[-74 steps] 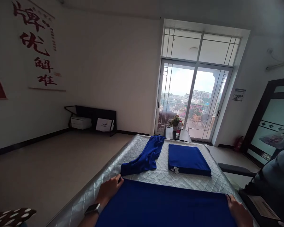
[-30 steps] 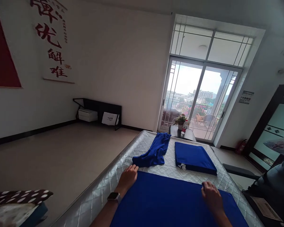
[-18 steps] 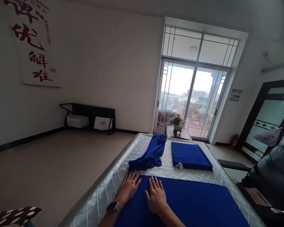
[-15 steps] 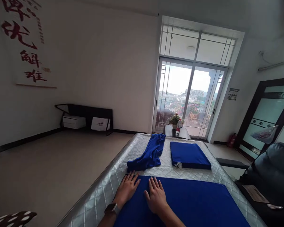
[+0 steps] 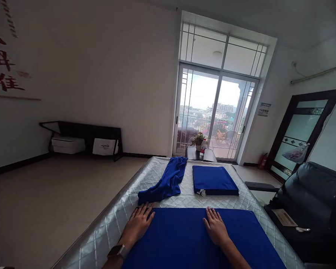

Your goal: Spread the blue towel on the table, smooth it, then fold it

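A blue cloth (image 5: 182,235) lies spread flat and smooth on the quilted mattress (image 5: 100,235). My left hand (image 5: 138,222), with a watch (image 5: 117,251) on its wrist, rests flat near the cloth's far left corner, fingers stretched out. On the same cloth, further right by its far edge, my right hand (image 5: 216,226) presses palm down with fingers extended. Just beyond my left fingertips is a crumpled blue cloth (image 5: 165,185). To its right sits a neat folded stack of blue cloth (image 5: 214,179), with white tags at its near left corner.
A small table (image 5: 194,154) with a potted plant (image 5: 198,140) and a bottle (image 5: 203,147) stands past the mattress's far end. On the right is a black leather chair (image 5: 310,198) holding a card (image 5: 284,217). A low black rack (image 5: 89,130) lines the left wall.
My right hand has slid to the right across the flat blue cloth, away from my left hand. My left hand stays by the corner. The view has turned slightly right.
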Available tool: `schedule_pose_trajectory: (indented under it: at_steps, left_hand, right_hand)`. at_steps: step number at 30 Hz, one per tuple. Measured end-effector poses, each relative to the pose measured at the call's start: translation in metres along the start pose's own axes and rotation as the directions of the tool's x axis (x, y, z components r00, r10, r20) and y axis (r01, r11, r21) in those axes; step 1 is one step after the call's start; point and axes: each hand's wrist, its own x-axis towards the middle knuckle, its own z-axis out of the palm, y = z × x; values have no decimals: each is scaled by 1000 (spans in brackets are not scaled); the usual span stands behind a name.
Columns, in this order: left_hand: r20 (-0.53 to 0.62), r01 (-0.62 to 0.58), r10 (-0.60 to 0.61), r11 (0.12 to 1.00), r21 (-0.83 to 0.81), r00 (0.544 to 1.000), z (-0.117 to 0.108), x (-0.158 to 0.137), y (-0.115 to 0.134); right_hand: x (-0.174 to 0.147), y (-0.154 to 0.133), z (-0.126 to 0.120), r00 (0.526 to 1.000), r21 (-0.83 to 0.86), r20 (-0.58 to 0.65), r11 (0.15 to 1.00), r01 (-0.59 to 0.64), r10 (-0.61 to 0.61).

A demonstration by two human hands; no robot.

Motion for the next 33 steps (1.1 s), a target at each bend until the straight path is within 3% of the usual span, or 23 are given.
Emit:
schedule_pose_trajectory:
  at_steps: [3, 6, 9, 13, 16, 18, 23, 28, 33]
  left_hand:
    - [29, 42, -42, 999, 20, 999, -13, 2, 10]
    - [-4, 14, -14, 1000, 4, 1000, -22, 5, 38]
    - [33, -136, 139, 987, -89, 990, -17, 7, 91]
    - [82, -353, 379, 908, -224, 922, 5, 14, 180]
    - [94, -348, 379, 907, -238, 921, 22, 21, 228]
    - [115, -298, 329, 928, -223, 937, 31, 24, 243]
    - [146, -267, 300, 941, -210, 943, 45, 23, 242]
    - [148, -270, 299, 945, -186, 943, 41, 23, 228]
    - [206, -150, 165, 985, -89, 964, 21, 18, 179]
  right_hand:
    - [-6, 16, -3, 1000, -16, -19, 1000, -22, 21]
    - [-9, 15, -5, 999, -28, -50, 1000, -1, 0]
    - [-8, 8, -5, 996, -31, -81, 999, 39, -42]
    - [-3, 0, 3, 991, 9, -68, 993, 115, -115]
    - [2, 0, 13, 982, 44, -23, 981, 187, -186]
    - [5, 4, 19, 977, 74, -5, 974, 214, -214]
    - [8, 11, 27, 975, 138, -35, 965, 223, -220]
    - [7, 10, 27, 982, 156, -61, 970, 184, -177]
    - [4, 7, 22, 987, 151, -68, 976, 156, -147]
